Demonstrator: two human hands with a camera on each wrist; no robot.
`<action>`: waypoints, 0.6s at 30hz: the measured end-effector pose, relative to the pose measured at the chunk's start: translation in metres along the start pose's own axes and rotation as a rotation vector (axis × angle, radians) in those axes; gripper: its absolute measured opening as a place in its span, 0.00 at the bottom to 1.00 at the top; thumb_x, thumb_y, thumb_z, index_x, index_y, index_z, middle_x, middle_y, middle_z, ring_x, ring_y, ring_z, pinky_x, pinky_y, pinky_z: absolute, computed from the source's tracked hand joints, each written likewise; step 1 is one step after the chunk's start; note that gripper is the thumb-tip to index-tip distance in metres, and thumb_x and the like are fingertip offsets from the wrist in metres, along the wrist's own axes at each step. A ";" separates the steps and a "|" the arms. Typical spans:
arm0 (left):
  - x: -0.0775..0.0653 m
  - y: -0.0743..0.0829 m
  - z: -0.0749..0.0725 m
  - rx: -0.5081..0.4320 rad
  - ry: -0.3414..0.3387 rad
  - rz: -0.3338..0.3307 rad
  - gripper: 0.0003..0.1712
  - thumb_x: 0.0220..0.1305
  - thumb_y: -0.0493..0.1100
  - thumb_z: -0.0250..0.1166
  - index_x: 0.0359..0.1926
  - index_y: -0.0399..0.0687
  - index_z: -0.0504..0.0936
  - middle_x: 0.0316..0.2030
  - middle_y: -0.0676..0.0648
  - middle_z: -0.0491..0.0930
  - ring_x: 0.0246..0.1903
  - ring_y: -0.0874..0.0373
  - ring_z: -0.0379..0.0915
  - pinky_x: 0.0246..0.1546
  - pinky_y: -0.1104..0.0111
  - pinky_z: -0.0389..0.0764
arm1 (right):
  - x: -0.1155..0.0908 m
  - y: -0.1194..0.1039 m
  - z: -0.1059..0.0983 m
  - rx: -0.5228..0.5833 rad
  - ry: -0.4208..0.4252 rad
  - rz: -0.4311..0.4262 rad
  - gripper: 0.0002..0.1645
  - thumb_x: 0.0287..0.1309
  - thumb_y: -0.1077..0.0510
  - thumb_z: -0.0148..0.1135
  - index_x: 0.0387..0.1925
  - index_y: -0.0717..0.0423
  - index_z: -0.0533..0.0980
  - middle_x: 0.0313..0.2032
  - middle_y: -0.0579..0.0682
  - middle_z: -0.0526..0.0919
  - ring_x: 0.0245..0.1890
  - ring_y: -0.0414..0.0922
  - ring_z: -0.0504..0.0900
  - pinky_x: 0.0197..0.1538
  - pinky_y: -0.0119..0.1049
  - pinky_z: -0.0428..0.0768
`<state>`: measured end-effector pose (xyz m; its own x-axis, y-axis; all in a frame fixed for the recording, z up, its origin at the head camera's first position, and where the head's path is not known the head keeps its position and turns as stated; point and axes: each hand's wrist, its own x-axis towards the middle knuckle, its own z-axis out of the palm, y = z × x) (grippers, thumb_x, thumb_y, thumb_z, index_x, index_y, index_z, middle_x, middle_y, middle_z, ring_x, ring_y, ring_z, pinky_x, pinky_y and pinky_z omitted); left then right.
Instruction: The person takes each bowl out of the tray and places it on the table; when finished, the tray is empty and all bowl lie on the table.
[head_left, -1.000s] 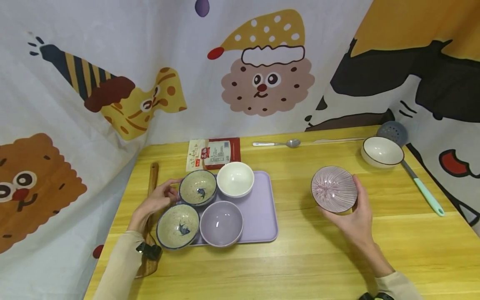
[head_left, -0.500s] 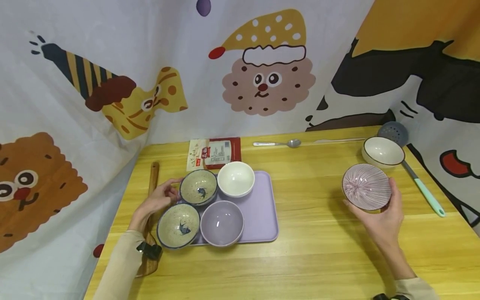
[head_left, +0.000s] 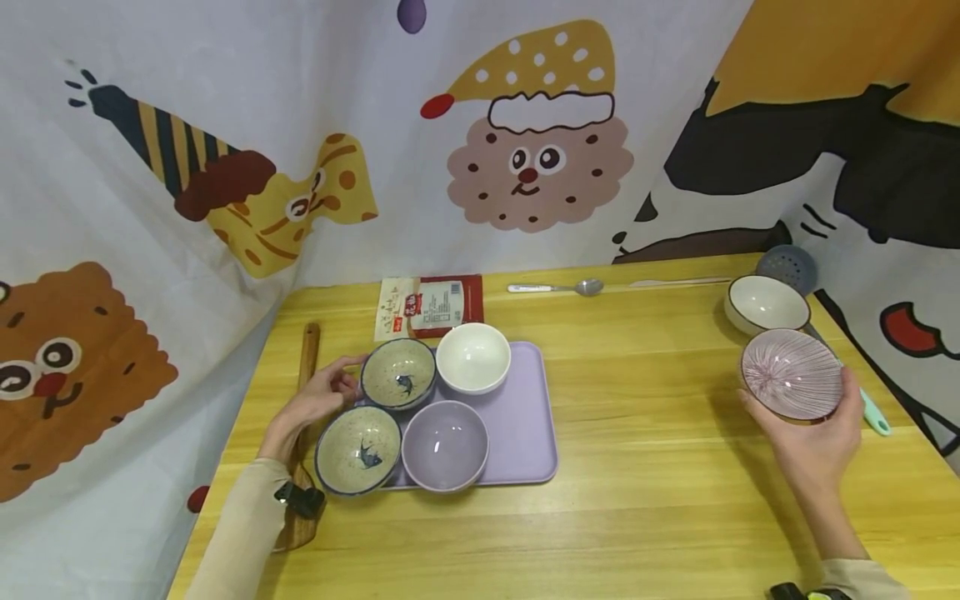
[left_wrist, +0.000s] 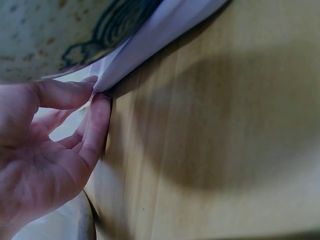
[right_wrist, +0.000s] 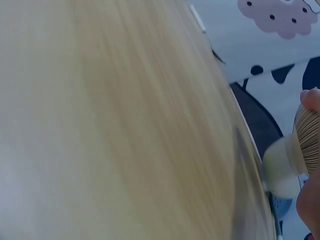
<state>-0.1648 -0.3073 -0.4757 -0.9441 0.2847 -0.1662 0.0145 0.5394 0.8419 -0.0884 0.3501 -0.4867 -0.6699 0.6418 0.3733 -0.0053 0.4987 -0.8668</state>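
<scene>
Passage between tray (head_left: 529, 425) and striped bowl (head_left: 792, 374); dark-rimmed bowl (head_left: 765, 305) blocks way behind

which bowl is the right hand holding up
The streaked pinkish bowl, gripped in the right hand. The two speckled bowls, lilac bowl, white bowl and dark-rimmed cream bowl are outside its grip.

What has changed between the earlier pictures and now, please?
The right hand has carried the round pink-striped bowl rightward, close to the round white dark-rimmed bowl. The left hand still pinches the edge of the flat rectangular lilac tray; all else stayed put.
</scene>
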 end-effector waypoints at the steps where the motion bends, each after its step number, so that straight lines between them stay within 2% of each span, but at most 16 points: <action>1: 0.000 0.000 0.000 0.001 -0.001 -0.003 0.43 0.52 0.22 0.56 0.73 0.33 0.62 0.37 0.37 0.76 0.34 0.53 0.72 0.32 0.71 0.76 | 0.002 0.002 -0.002 -0.021 0.004 0.013 0.67 0.32 0.62 0.83 0.75 0.37 0.59 0.73 0.47 0.66 0.70 0.37 0.64 0.74 0.30 0.57; 7: 0.000 -0.001 -0.002 -0.012 -0.008 0.000 0.44 0.52 0.21 0.57 0.73 0.32 0.62 0.37 0.36 0.76 0.35 0.52 0.72 0.31 0.71 0.75 | 0.011 0.014 -0.011 -0.114 0.008 0.108 0.67 0.36 0.55 0.83 0.76 0.32 0.55 0.75 0.46 0.61 0.74 0.43 0.60 0.77 0.39 0.52; 12: 0.000 0.000 -0.002 -0.010 -0.011 0.011 0.44 0.51 0.21 0.55 0.73 0.32 0.62 0.37 0.36 0.75 0.35 0.52 0.71 0.31 0.71 0.75 | 0.017 0.020 -0.016 -0.184 -0.029 0.236 0.67 0.40 0.50 0.81 0.78 0.31 0.50 0.77 0.46 0.54 0.77 0.46 0.54 0.78 0.42 0.47; 18: -0.001 0.000 -0.002 -0.009 -0.012 0.014 0.45 0.48 0.20 0.53 0.73 0.32 0.62 0.37 0.37 0.75 0.34 0.52 0.71 0.31 0.71 0.74 | 0.023 0.027 -0.020 -0.209 -0.073 0.327 0.68 0.44 0.46 0.79 0.80 0.35 0.46 0.79 0.49 0.48 0.79 0.49 0.48 0.79 0.43 0.45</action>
<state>-0.1648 -0.3090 -0.4741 -0.9398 0.3015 -0.1607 0.0243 0.5280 0.8489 -0.0887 0.3896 -0.4949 -0.6623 0.7470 0.0581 0.3632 0.3880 -0.8471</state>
